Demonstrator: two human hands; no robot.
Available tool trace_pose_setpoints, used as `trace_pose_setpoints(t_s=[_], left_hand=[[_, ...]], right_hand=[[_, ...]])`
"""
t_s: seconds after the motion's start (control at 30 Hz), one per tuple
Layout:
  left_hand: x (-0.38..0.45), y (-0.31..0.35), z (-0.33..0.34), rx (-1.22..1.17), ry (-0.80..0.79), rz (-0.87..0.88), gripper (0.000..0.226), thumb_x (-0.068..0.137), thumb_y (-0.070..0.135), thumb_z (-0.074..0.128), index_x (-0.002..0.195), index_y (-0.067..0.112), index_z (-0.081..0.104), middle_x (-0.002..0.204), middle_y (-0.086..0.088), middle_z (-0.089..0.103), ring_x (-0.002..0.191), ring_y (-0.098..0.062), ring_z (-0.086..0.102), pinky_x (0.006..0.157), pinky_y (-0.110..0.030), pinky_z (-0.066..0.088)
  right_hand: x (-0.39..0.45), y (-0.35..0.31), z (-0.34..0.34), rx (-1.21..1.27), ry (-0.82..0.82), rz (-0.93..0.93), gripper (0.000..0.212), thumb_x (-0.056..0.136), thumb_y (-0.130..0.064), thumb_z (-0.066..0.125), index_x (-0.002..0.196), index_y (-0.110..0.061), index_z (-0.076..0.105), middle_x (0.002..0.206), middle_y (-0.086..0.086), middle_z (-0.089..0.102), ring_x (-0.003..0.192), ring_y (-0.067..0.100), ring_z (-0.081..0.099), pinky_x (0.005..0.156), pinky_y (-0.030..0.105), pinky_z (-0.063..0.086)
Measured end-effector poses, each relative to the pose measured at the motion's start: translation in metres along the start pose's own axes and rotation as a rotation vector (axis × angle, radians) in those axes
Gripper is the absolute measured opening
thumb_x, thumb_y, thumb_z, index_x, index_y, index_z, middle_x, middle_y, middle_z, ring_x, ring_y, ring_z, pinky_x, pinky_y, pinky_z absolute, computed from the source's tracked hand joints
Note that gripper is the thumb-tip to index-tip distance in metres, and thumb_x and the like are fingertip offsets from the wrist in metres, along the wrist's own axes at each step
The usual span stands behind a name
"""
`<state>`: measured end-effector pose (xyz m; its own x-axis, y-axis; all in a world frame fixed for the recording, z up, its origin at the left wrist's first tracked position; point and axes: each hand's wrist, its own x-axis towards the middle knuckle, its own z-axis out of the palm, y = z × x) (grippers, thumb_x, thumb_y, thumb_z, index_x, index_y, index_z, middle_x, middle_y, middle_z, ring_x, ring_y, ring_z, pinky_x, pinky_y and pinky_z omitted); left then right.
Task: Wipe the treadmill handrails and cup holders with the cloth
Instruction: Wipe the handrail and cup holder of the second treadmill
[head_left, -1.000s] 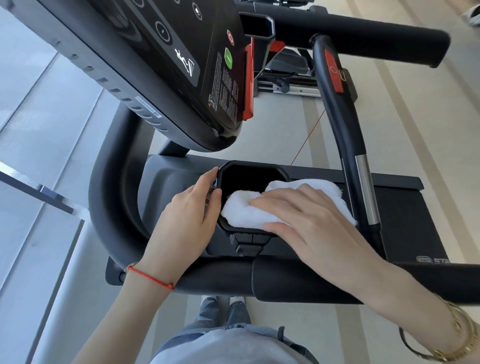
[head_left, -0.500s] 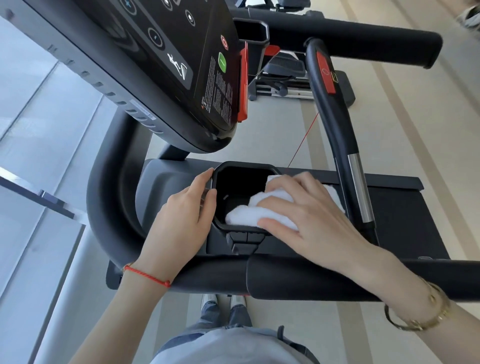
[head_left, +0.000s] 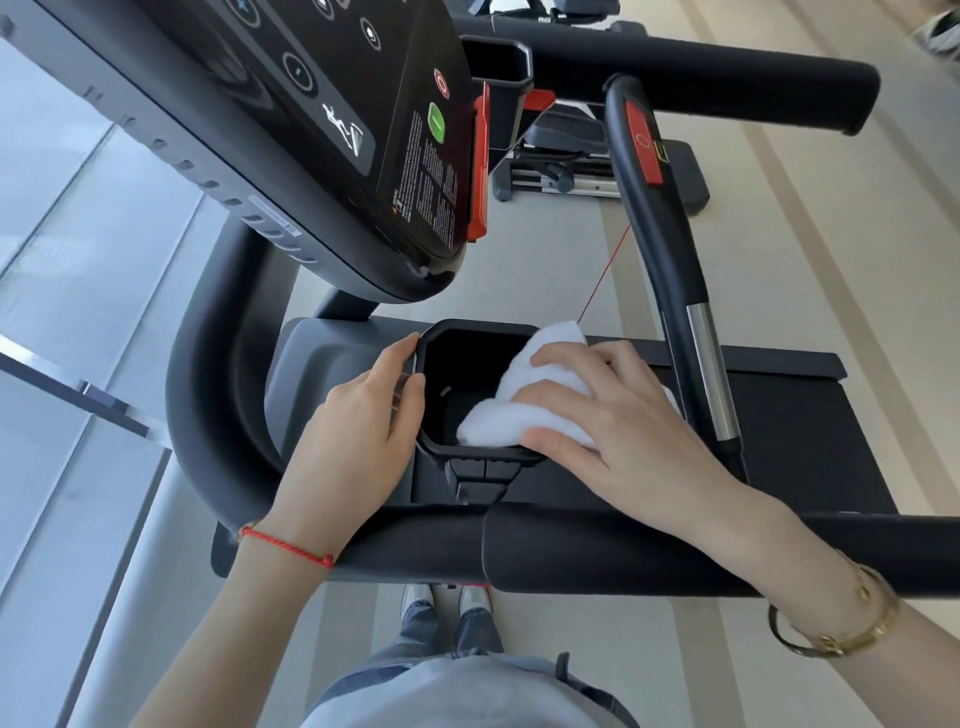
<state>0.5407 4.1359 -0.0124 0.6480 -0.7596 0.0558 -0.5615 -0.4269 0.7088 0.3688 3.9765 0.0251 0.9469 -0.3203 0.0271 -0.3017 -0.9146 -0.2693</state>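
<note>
A white cloth (head_left: 491, 426) lies bunched over the right side of the black cup holder (head_left: 434, 441), partly down inside it. My right hand (head_left: 623, 421) presses on the cloth with spread fingers, thumb near the holder's front rim. Resting against the holder's left rim is my left hand (head_left: 358, 415), its fingers relaxed and holding nothing. The padded front handrail (head_left: 571, 545) runs under both wrists. A curved handrail (head_left: 208, 389) bends round on the left.
The treadmill console (head_left: 311, 130) overhangs the cup holder from the upper left. A grip bar (head_left: 649, 234) with a red patch and a metal sensor rises just right of my right hand. Another padded rail (head_left: 727, 78) crosses at the top. A second cup holder (head_left: 522, 57) sits beside the console.
My right hand has pushed the cloth from across the holder's front toward its right side, bunching it so a tip sticks up. My left hand has stayed on the left rim.
</note>
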Motion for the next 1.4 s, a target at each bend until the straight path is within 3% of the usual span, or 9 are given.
trace_pose_setpoints(t_s=[0.13, 0.4, 0.53, 0.63, 0.8, 1.03, 1.13, 1.27, 1.4], left_hand=[[0.000, -0.001, 0.000, 0.000, -0.001, -0.002, 0.046, 0.098, 0.040, 0.036, 0.144, 0.033, 0.039, 0.087, 0.009, 0.067, 0.084, -0.019, 0.065, 0.079, -0.046, 0.055], [-0.001, -0.001, 0.000, 0.016, -0.005, 0.010, 0.046, 0.099, 0.040, 0.035, 0.144, 0.034, 0.038, 0.088, 0.012, 0.066, 0.080, -0.018, 0.065, 0.077, -0.044, 0.056], [0.000, 0.000, 0.001, 0.025, -0.007, 0.003, 0.046, 0.099, 0.040, 0.035, 0.144, 0.034, 0.038, 0.086, 0.008, 0.067, 0.078, -0.017, 0.065, 0.075, -0.044, 0.057], [0.000, 0.000, 0.002, 0.025, -0.001, -0.004, 0.046, 0.099, 0.039, 0.034, 0.144, 0.033, 0.038, 0.083, 0.005, 0.067, 0.074, -0.018, 0.065, 0.073, -0.045, 0.056], [0.001, 0.002, 0.003, 0.017, -0.007, -0.001, 0.047, 0.098, 0.039, 0.033, 0.144, 0.031, 0.038, 0.080, 0.005, 0.066, 0.073, -0.018, 0.064, 0.071, -0.046, 0.055], [0.000, 0.002, 0.004, 0.015, -0.011, -0.003, 0.046, 0.099, 0.040, 0.032, 0.144, 0.033, 0.035, 0.080, 0.004, 0.066, 0.072, -0.016, 0.064, 0.070, -0.045, 0.056], [0.001, 0.001, 0.005, 0.015, -0.004, -0.003, 0.044, 0.098, 0.040, 0.032, 0.141, 0.033, 0.036, 0.076, 0.003, 0.066, 0.071, -0.017, 0.063, 0.069, -0.046, 0.056], [0.000, 0.002, 0.005, 0.004, -0.004, -0.010, 0.043, 0.098, 0.040, 0.033, 0.141, 0.034, 0.036, 0.078, 0.004, 0.066, 0.073, -0.016, 0.064, 0.071, -0.046, 0.056], [0.000, 0.002, 0.004, 0.001, 0.004, -0.005, 0.044, 0.099, 0.038, 0.034, 0.142, 0.033, 0.037, 0.080, 0.003, 0.067, 0.076, -0.017, 0.065, 0.072, -0.046, 0.056]], right_hand=[[0.000, 0.005, -0.001, 0.094, -0.041, -0.032, 0.036, 0.093, -0.058, 0.038, 0.112, -0.037, 0.060, 0.132, -0.028, 0.040, 0.111, 0.014, 0.034, 0.092, 0.035, 0.043], [0.028, 0.013, -0.003, -0.152, 0.023, -0.085, 0.035, 0.094, -0.049, 0.042, 0.109, -0.029, 0.067, 0.123, -0.018, 0.055, 0.098, 0.018, 0.038, 0.085, 0.027, 0.033], [0.006, 0.004, 0.005, -0.032, 0.032, -0.069, 0.033, 0.095, -0.053, 0.040, 0.106, -0.031, 0.061, 0.123, -0.021, 0.048, 0.097, 0.016, 0.038, 0.078, 0.024, 0.034], [-0.006, -0.004, 0.013, 0.098, 0.047, 0.021, 0.035, 0.097, -0.053, 0.034, 0.114, -0.030, 0.053, 0.132, -0.019, 0.040, 0.100, 0.015, 0.036, 0.081, 0.035, 0.046], [0.004, -0.007, 0.010, 0.071, 0.272, 0.273, 0.041, 0.098, -0.042, 0.038, 0.124, -0.012, 0.050, 0.132, 0.002, 0.043, 0.107, 0.020, 0.038, 0.092, 0.036, 0.039], [0.006, -0.013, 0.017, 0.632, 0.031, 0.394, 0.050, 0.099, -0.044, 0.021, 0.150, -0.046, 0.021, 0.150, -0.024, 0.019, 0.122, -0.010, 0.014, 0.099, 0.021, 0.016], [0.014, -0.008, 0.019, 0.643, -0.006, 0.393, 0.051, 0.102, -0.038, 0.033, 0.148, -0.054, 0.017, 0.152, -0.025, 0.016, 0.131, 0.001, 0.019, 0.101, 0.023, 0.017], [0.039, 0.000, 0.020, 0.585, -0.046, 0.356, 0.065, 0.099, -0.030, 0.046, 0.150, -0.051, 0.012, 0.151, -0.020, 0.022, 0.112, -0.008, 0.029, 0.080, -0.001, 0.029], [0.053, 0.006, 0.020, 0.479, -0.067, 0.362, 0.060, 0.096, -0.029, 0.049, 0.147, -0.046, 0.022, 0.145, -0.009, 0.033, 0.115, 0.013, 0.043, 0.076, 0.019, 0.033]])
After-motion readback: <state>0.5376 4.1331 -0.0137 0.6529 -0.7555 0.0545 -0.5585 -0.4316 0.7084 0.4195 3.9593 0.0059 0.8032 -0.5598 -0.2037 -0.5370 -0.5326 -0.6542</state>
